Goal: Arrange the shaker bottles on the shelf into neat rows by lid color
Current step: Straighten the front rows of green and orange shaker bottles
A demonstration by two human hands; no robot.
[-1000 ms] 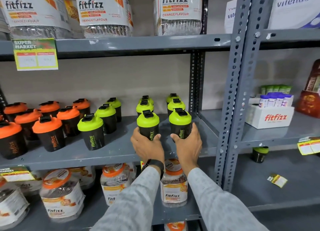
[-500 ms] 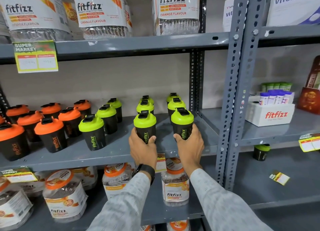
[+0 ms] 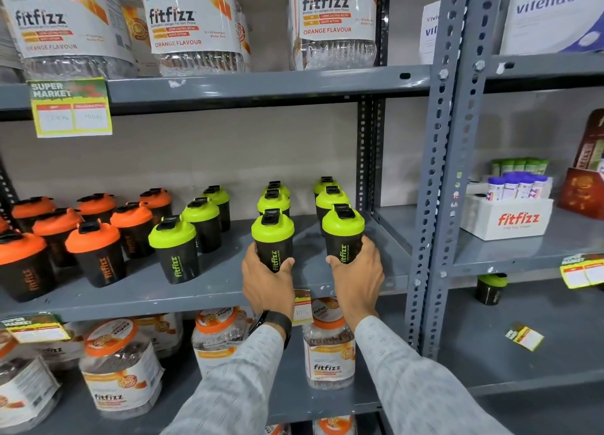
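Black shaker bottles stand on the grey middle shelf point(image 3: 212, 291). Several orange-lidded ones point(image 3: 94, 251) are grouped at the left. Green-lidded ones form three rows going back; the left row starts with a bottle point(image 3: 175, 248) standing free. My left hand point(image 3: 266, 282) grips the front bottle of the middle row point(image 3: 274, 238) around its lower body. My right hand point(image 3: 358, 279) holds the front bottle of the right row point(image 3: 343, 232) the same way. Both held bottles are upright near the shelf's front edge.
Large fitfizz jars point(image 3: 192, 22) fill the shelf above; smaller jars point(image 3: 328, 343) stand below. A perforated grey upright point(image 3: 447, 173) bounds the shelf on the right. Beyond it sit a white fitfizz box point(image 3: 510, 219) of tubes, one green-lidded shaker point(image 3: 490, 287) and a loose label point(image 3: 524, 336).
Both hands have stayed on the two front green-lidded bottles and shifted them slightly back and apart along their rows. The view has tilted a little.
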